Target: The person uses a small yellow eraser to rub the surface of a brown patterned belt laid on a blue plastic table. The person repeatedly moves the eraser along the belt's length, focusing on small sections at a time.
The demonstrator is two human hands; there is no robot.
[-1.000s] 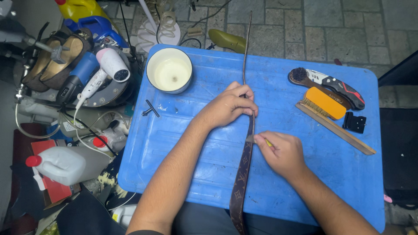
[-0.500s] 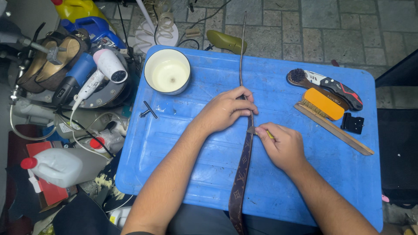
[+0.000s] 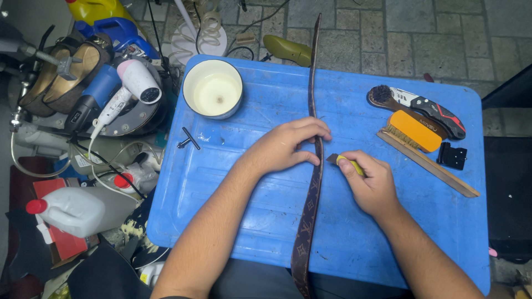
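Observation:
A long dark brown patterned belt lies lengthwise across a blue plastic tabletop, standing on its edge. My left hand presses on the belt near its middle, fingers curled over it. My right hand grips a small yellow-handled tool, whose tip touches the belt's right edge just below the left fingers.
A white bowl sits at the tabletop's far left. At the right lie a brush, a folding knife, a wooden ruler and a small black hinge. Left of the table are a hair dryer, shoes and bottles.
The view has shifted slightly. My right hand has slid the tool a little along the belt's edge, while the left hand keeps its hold on the belt.

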